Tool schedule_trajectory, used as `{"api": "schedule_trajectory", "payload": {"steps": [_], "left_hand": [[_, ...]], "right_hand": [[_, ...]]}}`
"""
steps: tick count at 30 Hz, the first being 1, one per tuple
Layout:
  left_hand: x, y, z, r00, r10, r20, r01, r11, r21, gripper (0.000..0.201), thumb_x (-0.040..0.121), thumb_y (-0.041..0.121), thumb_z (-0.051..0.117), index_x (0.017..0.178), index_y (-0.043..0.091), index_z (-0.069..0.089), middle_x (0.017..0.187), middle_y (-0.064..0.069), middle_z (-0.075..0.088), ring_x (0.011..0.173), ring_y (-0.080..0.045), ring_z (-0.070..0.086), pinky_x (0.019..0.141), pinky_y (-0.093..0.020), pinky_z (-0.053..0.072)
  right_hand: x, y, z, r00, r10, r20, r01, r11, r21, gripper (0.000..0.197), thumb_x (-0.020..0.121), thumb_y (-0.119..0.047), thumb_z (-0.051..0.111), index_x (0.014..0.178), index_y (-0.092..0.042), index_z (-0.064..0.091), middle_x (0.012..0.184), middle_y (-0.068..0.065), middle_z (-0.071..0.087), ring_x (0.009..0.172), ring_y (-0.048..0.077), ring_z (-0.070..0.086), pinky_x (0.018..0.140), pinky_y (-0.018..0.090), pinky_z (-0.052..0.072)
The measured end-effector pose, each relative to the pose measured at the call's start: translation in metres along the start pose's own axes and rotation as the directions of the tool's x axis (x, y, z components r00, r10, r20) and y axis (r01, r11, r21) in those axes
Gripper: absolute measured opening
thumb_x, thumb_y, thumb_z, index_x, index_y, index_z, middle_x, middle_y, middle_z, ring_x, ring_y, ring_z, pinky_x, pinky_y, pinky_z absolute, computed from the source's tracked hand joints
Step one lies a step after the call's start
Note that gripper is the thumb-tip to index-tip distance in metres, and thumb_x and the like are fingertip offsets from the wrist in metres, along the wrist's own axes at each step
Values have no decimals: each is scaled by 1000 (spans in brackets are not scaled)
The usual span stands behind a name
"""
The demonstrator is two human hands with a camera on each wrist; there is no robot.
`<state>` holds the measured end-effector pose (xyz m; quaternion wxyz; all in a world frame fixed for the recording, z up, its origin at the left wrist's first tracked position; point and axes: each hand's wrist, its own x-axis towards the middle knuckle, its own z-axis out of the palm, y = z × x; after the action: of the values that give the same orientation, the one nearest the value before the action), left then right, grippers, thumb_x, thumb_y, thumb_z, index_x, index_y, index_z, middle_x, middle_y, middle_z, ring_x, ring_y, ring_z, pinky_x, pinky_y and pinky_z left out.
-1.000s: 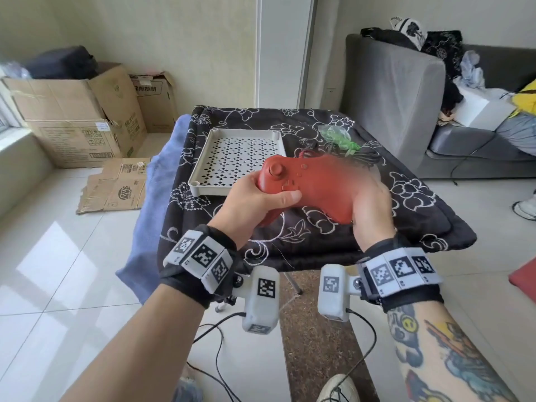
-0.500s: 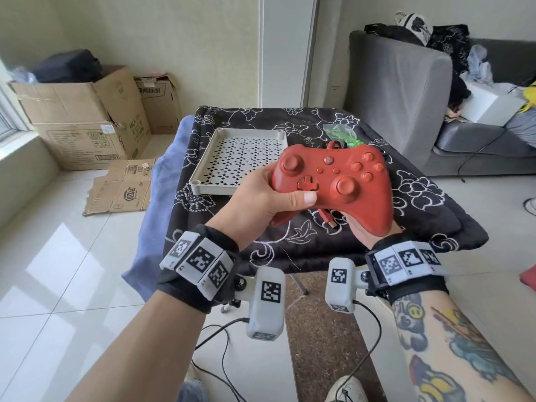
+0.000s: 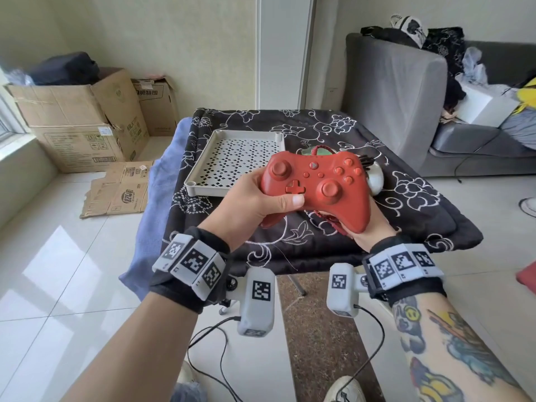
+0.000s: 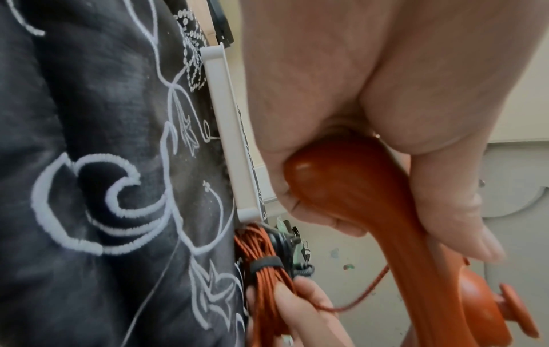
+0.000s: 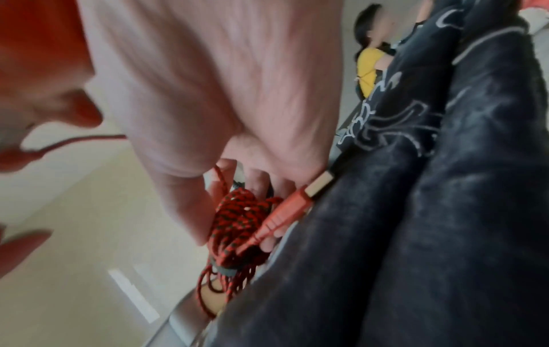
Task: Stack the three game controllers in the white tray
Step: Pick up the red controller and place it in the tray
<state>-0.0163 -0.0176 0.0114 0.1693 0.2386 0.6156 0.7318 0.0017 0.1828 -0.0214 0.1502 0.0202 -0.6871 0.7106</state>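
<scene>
Turned face-up since a second ago, the red plastic game controller is gripped by both hands, left and right, at the empty white perforated tray's 4 o'clock, ready for placing.

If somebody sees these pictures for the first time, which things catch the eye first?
First the red controller, held face up by the left hand and the right hand above the near edge of the black flowered cloth. Behind it lies the white tray, with nothing visible inside.

Home living room; grey sofa; cardboard boxes
</scene>
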Motion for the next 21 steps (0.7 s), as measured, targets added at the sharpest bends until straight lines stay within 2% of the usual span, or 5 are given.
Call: {"api": "schedule_trajectory", "payload": {"steps": [3,5,7,15,21], "left_hand": [[-2,-1,-5,1000,-20,-6,21,998,59,19,72,-2,77,83,7,65,65,0,62,47,-8,49,38,-14,35],[-1,-6,-10,998,-65,-18,66,993,103,17,74,-6,76,85,2,65,66,-1,65,45,-4,55,40,-10,39],[-1,-9,-11,996,-83,-26,85,989,123,21,75,-7,75,92,-3,65,72,-6,67,49,-5,60,42,-10,42],[5,-22,-6,988,-154,12,151,979,139,33,64,8,84,94,6,69,82,-8,71,69,-20,64,64,-25,53],[5,-32,5,986,-146,76,139,987,81,43,61,17,85,95,1,64,81,-18,58,72,-29,47,53,-26,35]], "right_hand": [[-1,1,-16,966,228,-121,-225,974,39,46,71,-35,68,109,-10,65,102,23,74,85,39,60,83,58,54],[-5,5,-24,967,231,-105,-230,973,15,20,75,-14,69,94,-14,62,62,5,70,54,22,56,50,25,48],[-7,6,-27,968,229,-107,-227,974,25,16,89,2,60,97,-12,61,53,-3,65,42,9,56,41,15,42],[-5,3,-26,944,247,-221,-221,966,134,32,85,4,45,80,-11,72,63,4,65,60,19,58,58,27,46],[-4,2,-20,904,386,-182,-324,898,297,22,89,-15,60,94,-6,79,89,16,76,93,35,72,94,46,54]]}}
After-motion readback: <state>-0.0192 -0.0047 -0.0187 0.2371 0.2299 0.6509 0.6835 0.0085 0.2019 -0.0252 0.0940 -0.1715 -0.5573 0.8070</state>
